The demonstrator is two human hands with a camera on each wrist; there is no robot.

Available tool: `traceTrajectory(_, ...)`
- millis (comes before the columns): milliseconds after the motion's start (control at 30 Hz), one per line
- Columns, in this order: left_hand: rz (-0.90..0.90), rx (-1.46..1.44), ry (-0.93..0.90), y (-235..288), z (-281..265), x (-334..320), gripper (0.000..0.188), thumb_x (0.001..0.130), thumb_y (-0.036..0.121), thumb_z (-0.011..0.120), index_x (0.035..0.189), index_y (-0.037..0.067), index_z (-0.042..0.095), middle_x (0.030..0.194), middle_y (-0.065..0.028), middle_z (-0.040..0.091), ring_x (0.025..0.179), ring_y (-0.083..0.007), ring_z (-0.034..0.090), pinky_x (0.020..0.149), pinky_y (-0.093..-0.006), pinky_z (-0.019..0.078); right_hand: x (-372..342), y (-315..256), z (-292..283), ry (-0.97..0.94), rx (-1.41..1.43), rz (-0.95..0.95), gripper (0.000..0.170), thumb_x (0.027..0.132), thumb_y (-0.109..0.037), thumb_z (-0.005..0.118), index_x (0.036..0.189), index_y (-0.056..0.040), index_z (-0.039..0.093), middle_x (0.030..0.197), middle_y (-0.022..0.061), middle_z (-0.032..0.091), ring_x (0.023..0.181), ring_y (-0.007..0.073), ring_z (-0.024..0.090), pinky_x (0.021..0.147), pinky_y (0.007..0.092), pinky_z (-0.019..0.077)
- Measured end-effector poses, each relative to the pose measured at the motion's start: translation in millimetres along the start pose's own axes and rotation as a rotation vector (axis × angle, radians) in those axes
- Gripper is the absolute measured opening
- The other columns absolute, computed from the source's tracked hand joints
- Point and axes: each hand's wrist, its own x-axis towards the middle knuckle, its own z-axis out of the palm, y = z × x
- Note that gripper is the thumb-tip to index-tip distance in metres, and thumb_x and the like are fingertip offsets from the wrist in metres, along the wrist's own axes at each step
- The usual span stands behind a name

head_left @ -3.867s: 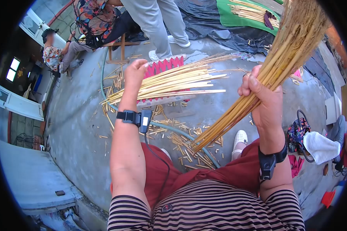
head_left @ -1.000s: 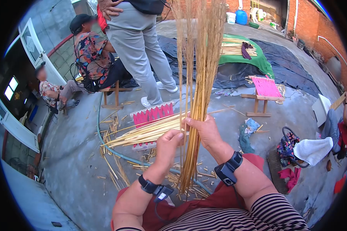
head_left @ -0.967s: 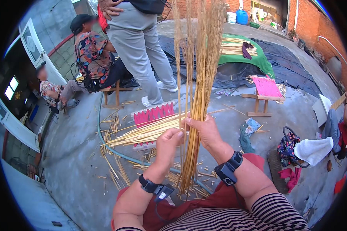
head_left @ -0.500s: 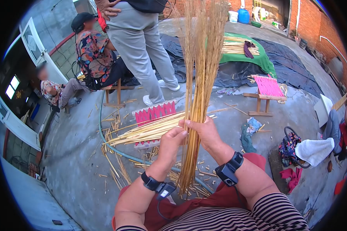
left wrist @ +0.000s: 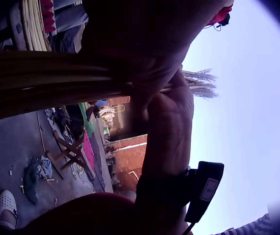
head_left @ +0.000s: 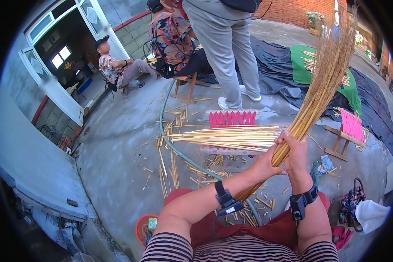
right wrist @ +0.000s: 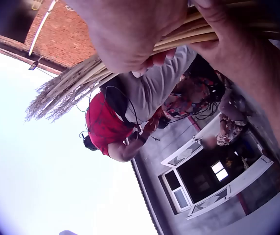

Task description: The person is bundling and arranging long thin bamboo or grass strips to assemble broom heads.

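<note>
Both hands grip one bundle of long dry stalks (head_left: 311, 111) with feathery brown tops, tilted up to the right in the head view. My right hand (head_left: 296, 153) holds it just above my left hand (head_left: 266, 167), whose fingers wrap round the stalks from the left. The lower stalk ends pass behind the left forearm. In the right wrist view, the left hand (right wrist: 247, 63) curls round the stalks beside the right hand (right wrist: 135, 36). A pile of pale cut stalks (head_left: 231, 137) lies just beyond on a low stand with pink zigzag lacing (head_left: 232, 118).
A green hose (head_left: 172, 144) curves over the concrete among scattered stalk pieces (head_left: 201, 174). A person in grey trousers (head_left: 222, 43) stands ahead, with two seated people to the left. A pink-topped stool (head_left: 352, 126) is at right; a red basin (head_left: 142, 231) sits low left.
The left hand has gone from pinching at a few stalks to gripping the bundle alongside the right hand. The bundle has swung from upright to leaning right, and the head view has turned left.
</note>
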Motion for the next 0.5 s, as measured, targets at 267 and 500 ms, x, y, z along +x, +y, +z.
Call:
traceTrajectory(267, -0.164, -0.067, -0.148, -2.0, 3.9, 10.5, 0.028, 0.074, 0.002, 0.060, 0.100, 0.003, 0.048, 0.074, -0.0048, 0.054, 0.056, -0.0143, 0.055, 0.051, -0.0275, 0.0452, 5.0, -10.9, -23.9, -0.019, 0.039, 0.182, 0.020, 0.079, -0.007, 0.066, 0.093, -0.0019, 0.054, 0.074, 0.0041, 0.055, 0.066, 0.0144, 0.058, 0.060, 0.0278, 0.0507)
traceTrajectory(500, -0.291, -0.510, -0.461, 8.8, -9.3, 7.1, 0.017, 0.078, 0.009, 0.062, 0.084, 0.004, 0.047, 0.061, -0.0024, 0.046, 0.048, -0.0114, 0.047, 0.046, -0.0247, 0.0393, -2.9, -41.3, -16.2, -0.194, 0.172, 0.226, 0.030, 0.079, -0.015, 0.068, 0.102, -0.0052, 0.053, 0.076, 0.0055, 0.057, 0.067, 0.0148, 0.059, 0.061, 0.0302, 0.0518)
